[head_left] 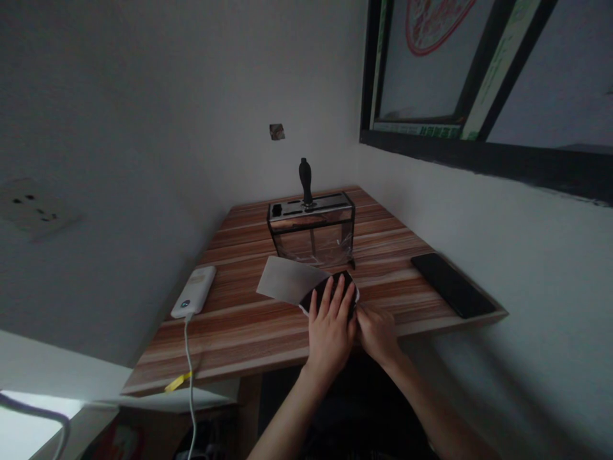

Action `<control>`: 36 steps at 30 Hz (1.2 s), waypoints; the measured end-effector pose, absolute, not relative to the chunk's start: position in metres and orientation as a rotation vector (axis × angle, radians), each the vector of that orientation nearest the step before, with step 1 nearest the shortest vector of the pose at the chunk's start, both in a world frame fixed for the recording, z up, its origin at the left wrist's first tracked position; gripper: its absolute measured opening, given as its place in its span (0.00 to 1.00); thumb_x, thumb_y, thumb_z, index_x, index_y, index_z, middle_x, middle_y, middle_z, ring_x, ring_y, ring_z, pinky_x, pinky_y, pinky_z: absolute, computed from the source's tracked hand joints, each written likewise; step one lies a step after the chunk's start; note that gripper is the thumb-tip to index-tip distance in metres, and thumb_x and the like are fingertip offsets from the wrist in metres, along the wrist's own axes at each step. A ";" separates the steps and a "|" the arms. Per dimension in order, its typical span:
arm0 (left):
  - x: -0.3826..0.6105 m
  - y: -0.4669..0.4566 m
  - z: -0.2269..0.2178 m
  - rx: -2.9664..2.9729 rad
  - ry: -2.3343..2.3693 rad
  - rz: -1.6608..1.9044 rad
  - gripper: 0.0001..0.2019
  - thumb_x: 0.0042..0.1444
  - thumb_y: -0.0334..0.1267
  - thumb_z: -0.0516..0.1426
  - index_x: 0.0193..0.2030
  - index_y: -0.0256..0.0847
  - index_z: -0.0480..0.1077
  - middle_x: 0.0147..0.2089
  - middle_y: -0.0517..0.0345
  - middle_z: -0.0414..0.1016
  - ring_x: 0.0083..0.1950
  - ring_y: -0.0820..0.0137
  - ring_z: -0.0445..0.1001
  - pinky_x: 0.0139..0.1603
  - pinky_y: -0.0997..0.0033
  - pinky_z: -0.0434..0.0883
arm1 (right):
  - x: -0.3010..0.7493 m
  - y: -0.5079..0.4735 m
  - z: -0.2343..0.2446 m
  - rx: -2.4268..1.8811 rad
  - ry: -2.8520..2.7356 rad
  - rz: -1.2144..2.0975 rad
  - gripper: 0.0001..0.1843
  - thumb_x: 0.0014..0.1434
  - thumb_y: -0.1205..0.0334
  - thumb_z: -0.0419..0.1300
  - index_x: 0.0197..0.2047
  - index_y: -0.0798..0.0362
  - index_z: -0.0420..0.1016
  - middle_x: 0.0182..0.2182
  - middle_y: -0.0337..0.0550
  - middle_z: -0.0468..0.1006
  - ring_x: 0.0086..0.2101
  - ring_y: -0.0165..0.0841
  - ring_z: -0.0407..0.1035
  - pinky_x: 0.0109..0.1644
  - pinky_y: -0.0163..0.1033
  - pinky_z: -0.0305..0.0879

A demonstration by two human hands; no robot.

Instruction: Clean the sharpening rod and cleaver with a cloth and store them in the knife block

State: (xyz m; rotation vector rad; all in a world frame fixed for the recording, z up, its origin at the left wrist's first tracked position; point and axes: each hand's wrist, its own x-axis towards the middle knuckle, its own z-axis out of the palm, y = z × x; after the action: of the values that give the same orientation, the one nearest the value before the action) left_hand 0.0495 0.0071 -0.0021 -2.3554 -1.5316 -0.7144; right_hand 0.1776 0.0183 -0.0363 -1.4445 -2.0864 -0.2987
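Observation:
My left hand (329,327) lies flat, fingers stretched out and slightly apart, on a black cloth (311,298) with a white edge. Under the cloth, a flat pale-grey blade, which looks like that of a cleaver (288,278), sticks out to the left just above the table. At the cloth's right side my right hand (377,329) is closed, apparently round the cleaver's handle, which is hidden by the fingers. Just beyond stands a clear-sided knife block (313,246) with a dark frame and slotted top; a black handle (305,180) rises from it.
On the wood-grain table (249,332), a white power bank (194,291) with a white cable (189,358) lies at left. A black phone (453,284) lies near the right edge. Walls border the table's left, back and right. Yellow tape (177,383) is at the front left corner.

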 end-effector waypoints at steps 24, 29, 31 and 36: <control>-0.022 0.046 0.027 -1.998 -1.846 -0.899 0.26 0.63 0.37 0.46 0.68 0.46 0.51 0.71 0.55 0.48 0.72 0.61 0.42 0.69 0.48 0.41 | 0.175 0.015 -0.028 -1.443 -2.115 -0.303 0.07 0.55 0.58 0.63 0.35 0.51 0.74 0.25 0.39 0.79 0.27 0.33 0.73 0.31 0.35 0.52; -0.051 0.058 0.032 -1.973 -1.941 -1.136 0.26 0.63 0.37 0.45 0.68 0.43 0.51 0.72 0.52 0.46 0.72 0.60 0.42 0.68 0.47 0.43 | 0.174 0.015 -0.029 -1.421 -2.119 -0.303 0.06 0.54 0.59 0.63 0.36 0.51 0.74 0.26 0.39 0.79 0.28 0.33 0.73 0.32 0.35 0.53; -0.065 0.061 0.035 -1.992 -1.999 -1.321 0.25 0.63 0.37 0.44 0.68 0.42 0.52 0.71 0.50 0.46 0.72 0.59 0.42 0.68 0.47 0.43 | 0.174 0.016 -0.029 -1.421 -2.126 -0.279 0.06 0.54 0.60 0.63 0.35 0.51 0.73 0.26 0.39 0.79 0.28 0.33 0.73 0.32 0.35 0.53; -0.097 0.057 0.036 -1.659 -2.235 -2.093 0.23 0.63 0.43 0.44 0.59 0.35 0.65 0.61 0.44 0.68 0.67 0.61 0.58 0.67 0.61 0.53 | 0.175 0.018 -0.030 -1.453 -2.112 -0.188 0.07 0.56 0.56 0.61 0.36 0.51 0.73 0.26 0.39 0.80 0.27 0.33 0.73 0.30 0.34 0.53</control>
State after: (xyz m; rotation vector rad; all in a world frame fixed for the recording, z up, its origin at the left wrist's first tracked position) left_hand -0.0972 0.0574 0.0362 -1.6590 -2.2347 -2.0932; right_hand 0.1746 0.0179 -0.0298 -1.4527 -2.1123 -0.1882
